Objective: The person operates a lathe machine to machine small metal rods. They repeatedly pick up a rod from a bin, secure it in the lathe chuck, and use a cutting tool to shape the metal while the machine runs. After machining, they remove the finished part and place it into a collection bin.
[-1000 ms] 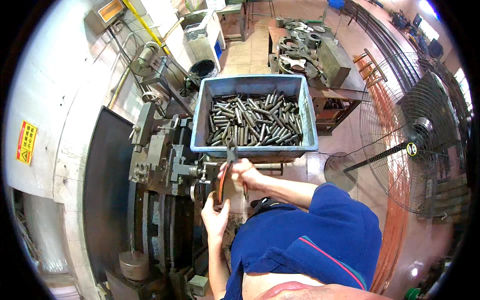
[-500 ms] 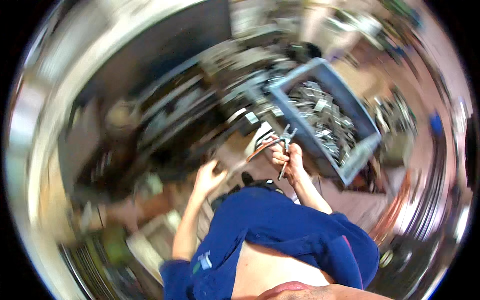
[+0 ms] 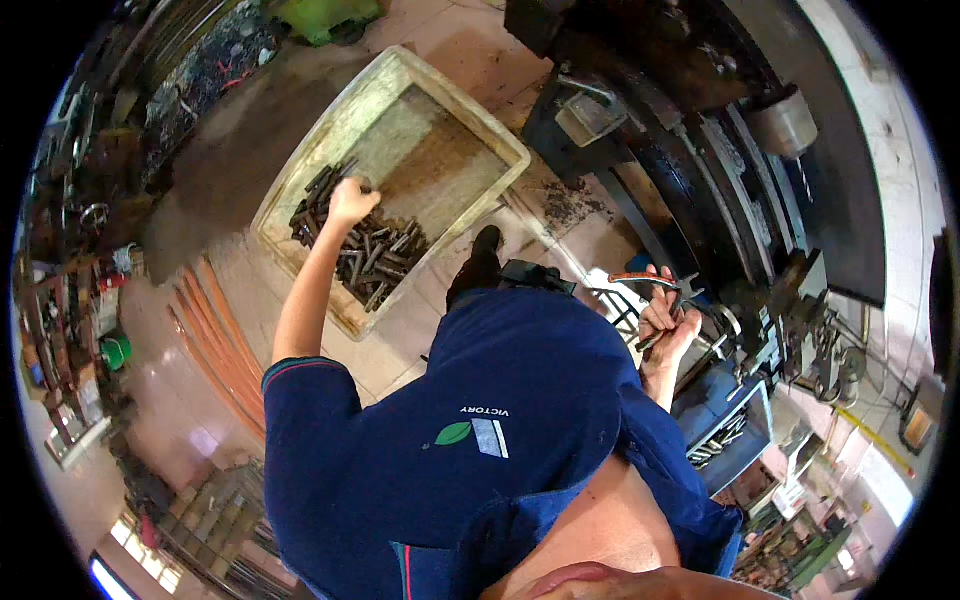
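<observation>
My left hand (image 3: pixel 352 202) is closed at the left side of a worn yellowish plastic bin (image 3: pixel 480 125). It lies over a pile of short dark metal rods (image 3: pixel 378 258), and what its fingers hold is hidden. Off to the right, my right hand (image 3: pixel 668 332) grips a pair of pliers (image 3: pixel 632 277) with an orange-red handle. The plier jaws point away from the palm, toward the machine.
A dark lathe-like machine (image 3: pixel 740 200) stands at the far right. Below it is a blue bin (image 3: pixel 757 410) with shiny metal pieces inside. Long copper-coloured bars (image 3: pixel 215 340) lie on the floor at left. A green object (image 3: pixel 325 15) is at the top.
My view has swung from the blue bin and machine to the yellowish bin. My left hand, earlier away from any bin, has reached into this one and closed. The pliers stay in my right hand.
</observation>
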Available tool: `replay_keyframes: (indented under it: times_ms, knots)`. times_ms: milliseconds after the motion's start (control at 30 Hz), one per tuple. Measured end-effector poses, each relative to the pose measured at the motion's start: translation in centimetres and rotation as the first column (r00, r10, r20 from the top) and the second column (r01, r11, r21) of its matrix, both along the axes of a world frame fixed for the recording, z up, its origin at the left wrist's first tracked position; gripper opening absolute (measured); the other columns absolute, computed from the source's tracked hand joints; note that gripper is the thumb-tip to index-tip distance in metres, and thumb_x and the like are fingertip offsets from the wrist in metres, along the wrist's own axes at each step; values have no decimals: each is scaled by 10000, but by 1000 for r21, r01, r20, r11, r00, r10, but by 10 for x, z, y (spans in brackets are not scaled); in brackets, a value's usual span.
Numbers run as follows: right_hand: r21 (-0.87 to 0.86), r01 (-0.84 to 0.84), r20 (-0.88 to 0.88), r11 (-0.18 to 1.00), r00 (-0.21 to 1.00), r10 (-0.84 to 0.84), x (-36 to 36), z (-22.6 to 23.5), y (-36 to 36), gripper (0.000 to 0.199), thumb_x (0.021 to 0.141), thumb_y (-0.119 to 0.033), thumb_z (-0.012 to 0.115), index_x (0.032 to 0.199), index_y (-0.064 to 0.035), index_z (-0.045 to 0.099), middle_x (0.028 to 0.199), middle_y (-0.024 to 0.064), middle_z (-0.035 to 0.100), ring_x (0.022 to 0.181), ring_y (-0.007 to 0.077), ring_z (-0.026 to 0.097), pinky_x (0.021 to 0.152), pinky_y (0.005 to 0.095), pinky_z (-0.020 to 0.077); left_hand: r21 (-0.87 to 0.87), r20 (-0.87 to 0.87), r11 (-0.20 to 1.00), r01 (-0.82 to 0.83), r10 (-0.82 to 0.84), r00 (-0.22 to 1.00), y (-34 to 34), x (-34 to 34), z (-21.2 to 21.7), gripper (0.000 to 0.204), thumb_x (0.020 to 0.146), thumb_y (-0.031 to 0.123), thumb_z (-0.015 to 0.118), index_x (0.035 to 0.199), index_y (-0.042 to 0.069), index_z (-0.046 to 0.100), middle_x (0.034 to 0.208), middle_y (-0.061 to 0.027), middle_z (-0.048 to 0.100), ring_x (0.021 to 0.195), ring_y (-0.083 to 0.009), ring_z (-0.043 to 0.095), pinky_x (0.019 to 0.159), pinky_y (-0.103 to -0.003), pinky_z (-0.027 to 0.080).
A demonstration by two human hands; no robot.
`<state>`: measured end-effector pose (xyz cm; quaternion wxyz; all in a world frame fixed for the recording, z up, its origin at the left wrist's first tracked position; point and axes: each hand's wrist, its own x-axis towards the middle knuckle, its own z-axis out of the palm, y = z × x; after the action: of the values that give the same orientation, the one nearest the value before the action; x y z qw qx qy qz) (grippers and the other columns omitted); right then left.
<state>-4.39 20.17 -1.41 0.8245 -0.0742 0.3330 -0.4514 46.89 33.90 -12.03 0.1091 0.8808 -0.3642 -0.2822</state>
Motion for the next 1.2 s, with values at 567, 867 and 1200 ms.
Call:
replay_keyframes:
  times_ms: [567,867,1200]
  knots:
    - [52,-9,-175,999,984,18,48,16,14,622,809,-367,446,1225,89,371,1273,260,407,442,2,329,436,134,324,436,29,803,406,-464,886,25,-7,-37,214,668,214,622,802,48,643,806,-146,638,759,-310,627,621,-406,505]
    - [109,14,-72,994,997,-6,26,10,3,534,762,-248,372,1196,61,418,1241,267,433,446,38,326,435,170,309,450,180,854,260,-372,911,48,-10,-27,228,660,194,616,830,46,651,858,-130,648,815,-306,627,669,-387,503]
    - [89,-57,-32,994,998,60,5,1,0,506,759,-246,413,1175,38,451,1210,249,474,450,36,321,436,167,301,303,59,952,-50,33,998,71,-14,-17,207,727,156,609,850,-10,611,783,-147,641,662,-249,631,633,-370,503]
